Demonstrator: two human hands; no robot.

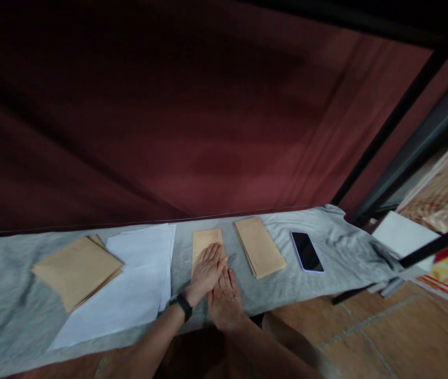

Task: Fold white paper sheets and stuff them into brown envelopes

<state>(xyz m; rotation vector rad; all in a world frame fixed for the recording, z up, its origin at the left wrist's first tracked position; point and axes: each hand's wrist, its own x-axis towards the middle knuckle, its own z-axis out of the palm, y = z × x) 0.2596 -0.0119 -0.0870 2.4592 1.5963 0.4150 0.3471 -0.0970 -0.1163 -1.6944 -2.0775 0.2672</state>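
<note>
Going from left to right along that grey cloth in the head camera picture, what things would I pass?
Stack of tan paper envelopes → white paper sheets → tan envelope under the left hand, with the right hand beside it → second stack of tan envelopes → black smartphone.

A brown paper envelope (205, 241) lies flat on the grey cloth — long side running away from the viewer, its near end hidden, its far end showing plain and unmarked.
</note>
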